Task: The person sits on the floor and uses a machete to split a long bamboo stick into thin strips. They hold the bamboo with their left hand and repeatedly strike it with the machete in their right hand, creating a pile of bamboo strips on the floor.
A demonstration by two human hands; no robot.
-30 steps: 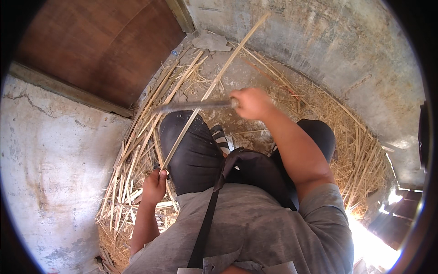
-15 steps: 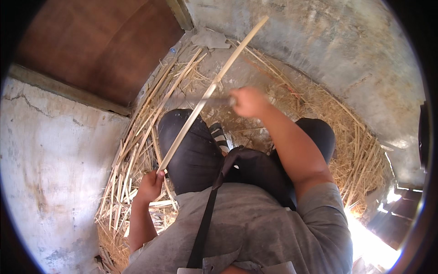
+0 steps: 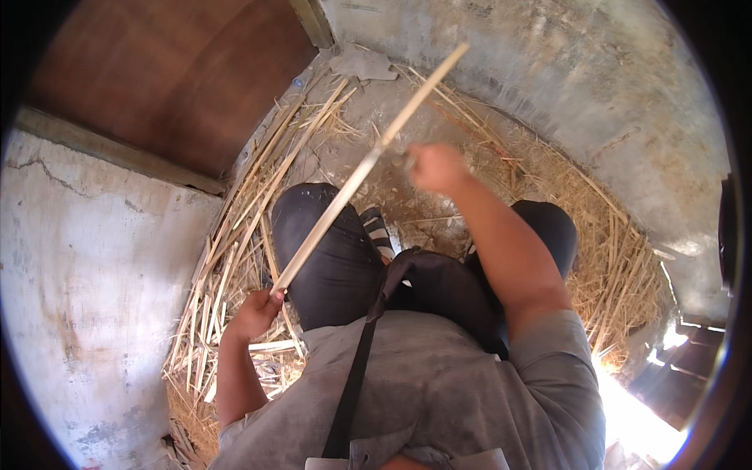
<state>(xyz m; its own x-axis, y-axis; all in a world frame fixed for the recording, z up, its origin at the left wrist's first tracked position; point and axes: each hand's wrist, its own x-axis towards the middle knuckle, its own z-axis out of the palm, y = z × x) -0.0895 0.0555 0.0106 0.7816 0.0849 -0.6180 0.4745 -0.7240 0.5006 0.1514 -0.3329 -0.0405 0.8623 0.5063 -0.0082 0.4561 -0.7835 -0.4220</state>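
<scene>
A long, pale split bamboo strip slants from lower left to upper right across my left knee. My left hand pinches its lower end beside the left thigh. Beyond my knees, my right hand is closed around the handle of a knife, close to the strip's middle. Motion smears the knife, and its blade barely shows. I cannot tell whether the blade touches the strip. The strip's far end rises free toward the back wall.
Many split strips lie along the left wall, under a brown board. Shavings are heaped on the right against the stained wall. A flat grey piece rests in the far corner. My sandalled foot shows between my knees.
The strip's far end has dropped slightly and shifted right. My right hand has moved a little right and up, and the blurred blade that lay across the strip no longer shows clearly.
</scene>
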